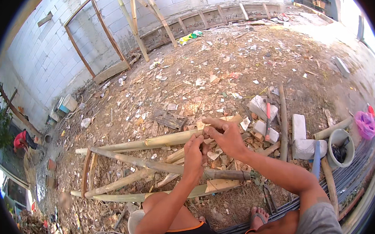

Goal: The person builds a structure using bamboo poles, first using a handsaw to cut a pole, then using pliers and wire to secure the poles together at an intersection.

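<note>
My left hand [194, 153] and my right hand [228, 135] meet in front of me, fingertips pinched together. Whatever they hold is too small or hidden to make out. Just behind and below them lie bamboo poles: a pale bamboo pole [163, 140] reaches in from the left, and a darker bamboo pole [134, 161] slants beneath my left wrist. Short wooden slats [86, 172] join the poles at their left end. To the right of my right hand, a hammer [268, 117] with a red handle leans on pale blocks [260, 106].
A grey bucket [335, 161] stands at the right beside a pink plastic bag [365, 125] and long steel bars [363, 179]. Dry leaves and rubble cover the ground. At the far left, a person in red [23, 140] bends over near several buckets [69, 102]. A block wall [42, 61] rises behind.
</note>
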Motion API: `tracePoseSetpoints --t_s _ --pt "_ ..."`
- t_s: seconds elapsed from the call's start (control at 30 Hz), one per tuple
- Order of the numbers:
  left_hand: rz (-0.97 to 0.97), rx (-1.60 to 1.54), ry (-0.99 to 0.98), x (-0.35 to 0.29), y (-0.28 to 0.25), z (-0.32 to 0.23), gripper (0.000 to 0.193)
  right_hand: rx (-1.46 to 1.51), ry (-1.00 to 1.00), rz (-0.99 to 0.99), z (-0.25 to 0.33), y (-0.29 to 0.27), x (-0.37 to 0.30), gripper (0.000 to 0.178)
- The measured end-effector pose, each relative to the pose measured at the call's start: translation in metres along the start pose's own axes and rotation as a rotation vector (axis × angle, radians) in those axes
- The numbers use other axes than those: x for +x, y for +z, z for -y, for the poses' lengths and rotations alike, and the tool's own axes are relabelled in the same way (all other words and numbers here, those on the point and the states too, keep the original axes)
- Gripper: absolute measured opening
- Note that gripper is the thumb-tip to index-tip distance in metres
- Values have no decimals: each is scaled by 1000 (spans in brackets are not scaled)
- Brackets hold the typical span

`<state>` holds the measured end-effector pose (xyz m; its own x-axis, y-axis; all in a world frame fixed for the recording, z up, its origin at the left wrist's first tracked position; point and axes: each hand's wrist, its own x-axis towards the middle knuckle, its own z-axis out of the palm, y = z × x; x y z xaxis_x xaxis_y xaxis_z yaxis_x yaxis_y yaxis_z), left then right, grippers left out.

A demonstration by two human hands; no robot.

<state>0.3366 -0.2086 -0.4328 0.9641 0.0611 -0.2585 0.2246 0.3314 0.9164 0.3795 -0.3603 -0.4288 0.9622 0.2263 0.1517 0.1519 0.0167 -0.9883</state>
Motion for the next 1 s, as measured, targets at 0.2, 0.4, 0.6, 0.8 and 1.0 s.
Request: tracePoseSetpoints --t_s 0.2,0.4,0.6,0.8,1.0 --pt "86 -121 -186 8 -15 1 18 38 -70 47 -2 -4 -1 42" --pt "336 -333 -263 14 -27 0 17 449 83 167 -6 -7 4 32" --pt "464 -440 -331 8 -21 -13 28 656 203 102 9 -4 7 32" --pt "257 117 69 -12 -2 -22 35 216 -39 -58 7 -2 7 37" --pt "99 189 184 -16 3 -10 31 49 -58 -128 22 10 -3 34"
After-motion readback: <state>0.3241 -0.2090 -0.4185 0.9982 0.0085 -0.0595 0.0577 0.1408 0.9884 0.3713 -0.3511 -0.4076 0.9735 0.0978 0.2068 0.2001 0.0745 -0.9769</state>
